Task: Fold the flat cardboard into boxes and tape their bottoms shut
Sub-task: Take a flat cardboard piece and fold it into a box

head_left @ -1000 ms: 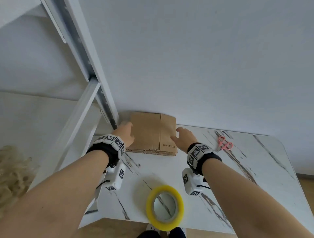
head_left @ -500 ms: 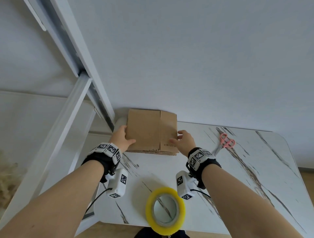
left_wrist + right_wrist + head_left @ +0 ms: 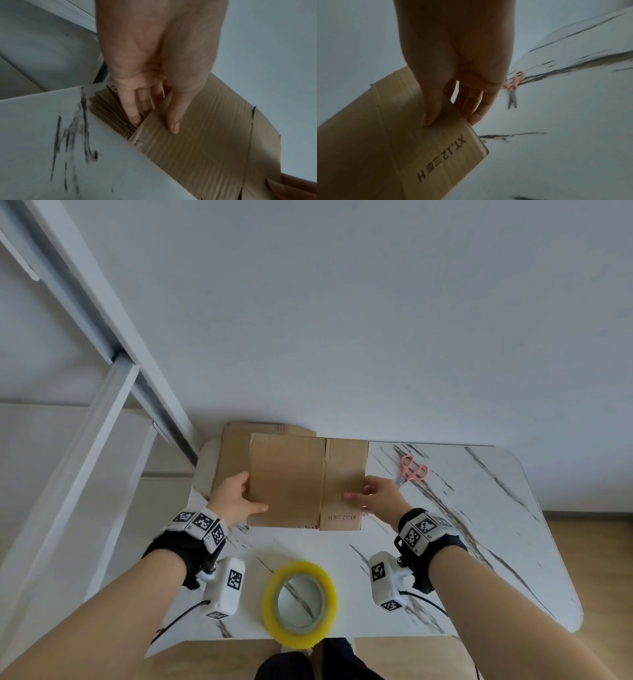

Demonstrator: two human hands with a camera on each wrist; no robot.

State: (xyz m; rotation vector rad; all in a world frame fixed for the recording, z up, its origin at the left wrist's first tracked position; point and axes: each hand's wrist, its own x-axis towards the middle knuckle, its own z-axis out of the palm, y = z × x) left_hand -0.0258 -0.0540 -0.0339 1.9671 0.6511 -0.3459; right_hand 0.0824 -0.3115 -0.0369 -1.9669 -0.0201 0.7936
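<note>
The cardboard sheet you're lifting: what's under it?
Under the lifted sheet lies a stack of flat cardboard, its corrugated edges showing at the left fingers. Its middle and the table beneath are covered; the count is hidden.

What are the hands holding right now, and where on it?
One flat brown cardboard sheet, lifted off the cardboard stack. Left hand pinches its left edge, right hand its right edge, thumbs on top.
</note>
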